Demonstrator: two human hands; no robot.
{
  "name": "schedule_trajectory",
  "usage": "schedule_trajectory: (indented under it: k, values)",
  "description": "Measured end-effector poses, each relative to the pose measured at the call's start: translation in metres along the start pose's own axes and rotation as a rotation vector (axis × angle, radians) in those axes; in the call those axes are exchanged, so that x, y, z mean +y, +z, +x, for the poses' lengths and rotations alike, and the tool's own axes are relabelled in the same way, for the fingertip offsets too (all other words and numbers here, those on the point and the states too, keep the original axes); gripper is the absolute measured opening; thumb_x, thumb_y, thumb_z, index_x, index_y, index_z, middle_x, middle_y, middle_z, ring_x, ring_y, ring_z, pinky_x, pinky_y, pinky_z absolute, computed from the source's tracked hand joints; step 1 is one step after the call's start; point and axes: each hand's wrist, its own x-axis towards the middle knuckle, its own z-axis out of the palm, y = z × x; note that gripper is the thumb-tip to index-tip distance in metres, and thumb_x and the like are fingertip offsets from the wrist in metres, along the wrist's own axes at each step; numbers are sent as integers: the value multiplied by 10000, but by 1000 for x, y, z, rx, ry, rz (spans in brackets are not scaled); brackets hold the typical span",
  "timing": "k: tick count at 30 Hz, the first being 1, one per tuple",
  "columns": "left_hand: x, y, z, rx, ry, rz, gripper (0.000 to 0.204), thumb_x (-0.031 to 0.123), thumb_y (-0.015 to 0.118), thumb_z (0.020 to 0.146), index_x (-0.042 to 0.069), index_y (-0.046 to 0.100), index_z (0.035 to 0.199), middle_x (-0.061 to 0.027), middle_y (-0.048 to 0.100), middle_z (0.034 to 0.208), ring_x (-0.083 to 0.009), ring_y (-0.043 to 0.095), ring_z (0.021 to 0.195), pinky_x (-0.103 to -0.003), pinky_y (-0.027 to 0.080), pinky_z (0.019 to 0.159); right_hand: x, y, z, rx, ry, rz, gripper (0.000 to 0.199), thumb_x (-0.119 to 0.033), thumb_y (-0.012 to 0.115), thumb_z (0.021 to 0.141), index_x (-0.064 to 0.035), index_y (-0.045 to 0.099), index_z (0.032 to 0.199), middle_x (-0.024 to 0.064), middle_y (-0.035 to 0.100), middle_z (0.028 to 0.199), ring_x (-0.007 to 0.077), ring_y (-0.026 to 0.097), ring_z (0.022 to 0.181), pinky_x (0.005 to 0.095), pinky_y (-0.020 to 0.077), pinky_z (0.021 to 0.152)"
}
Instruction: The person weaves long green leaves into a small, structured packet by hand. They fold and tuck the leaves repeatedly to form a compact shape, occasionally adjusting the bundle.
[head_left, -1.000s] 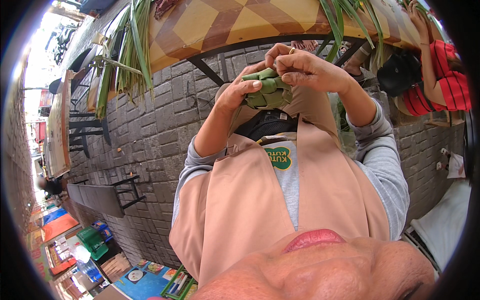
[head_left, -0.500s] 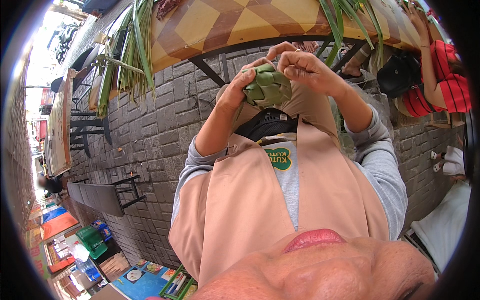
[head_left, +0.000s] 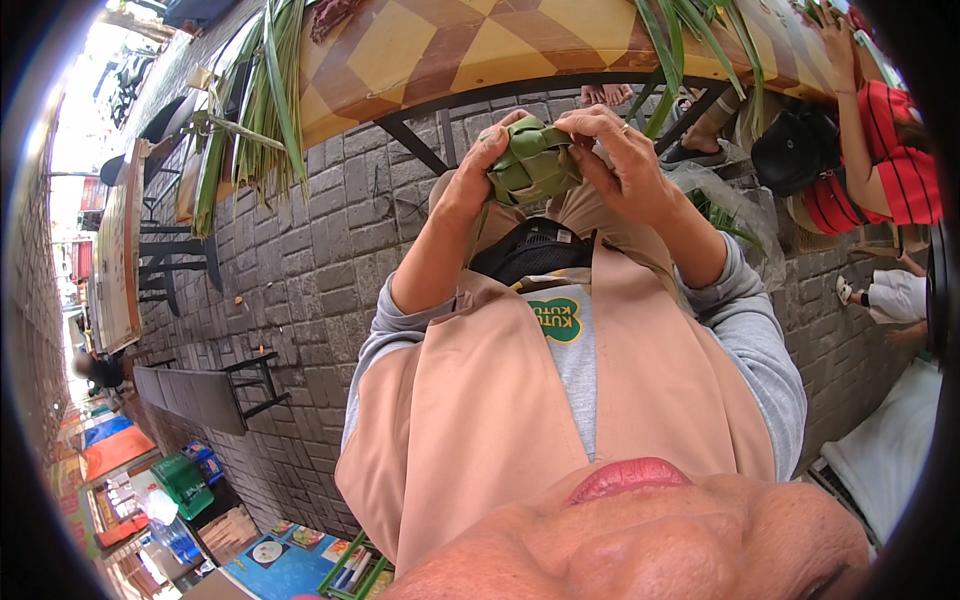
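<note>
Green and plaited from broad, flat leaf strips, a rounded, blocky pouch [head_left: 535, 168] is held up over the person's thighs, clear of the desk's near edge. The left hand [head_left: 476, 168] has its grip around the pouch's left side, with thumb and fingers pressed against the weave. The right hand [head_left: 628, 170] meets the pouch at its upper right edge, its grip narrow and fingertips touching the plait; whether they pinch a single strip I cannot tell. A thin gold-coloured ring [head_left: 626, 129] circles one of its fingers.

Just below the pouch, a black mesh item [head_left: 530, 252] lies on the lap, against a pinkish-tan vest [head_left: 480, 400] worn over a grey long-sleeved top [head_left: 755, 350]. Right of the thighs is a clear, crumpled plastic bag [head_left: 712, 180] with green leaves near it.

Beyond the hands stands a desk [head_left: 480, 62] with a yellow-and-brown diamond-patterned top. Long green leaf strips [head_left: 270, 125] hang over its left part, and more narrow green blades [head_left: 672, 65] droop from its right part. At far right, near the desk, is a person in red, black-striped clothing [head_left: 897, 150], beside a black bag [head_left: 790, 155]. Grey paving blocks [head_left: 310, 290] cover the ground.
</note>
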Motion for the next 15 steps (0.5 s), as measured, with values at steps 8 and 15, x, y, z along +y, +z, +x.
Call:
schedule_trajectory:
  k: [8, 15]
  values:
    - [0, 4, -3, -13, -48, -49, 546, 522, 559, 880, 37, 499, 1124, -42, 590, 1003, -101, 575, 908, -240, 471, 779, 17, -5, -2, -106, -24, 116, 312, 73, 572, 827, -13, 597, 1127, 140, 602, 1046, 309, 597, 965, 361, 489, 847]
    - [-10, 13, 0, 158, 20, -28, 465, 457, 462, 955, 45, 496, 1168, -38, 588, 1045, -98, 569, 943, -243, 474, 797, 8, 13, -8, 57, 0, 28, 323, -133, 543, 923, -4, 573, 1217, 169, 561, 1168, 328, 557, 1056, 388, 437, 933]
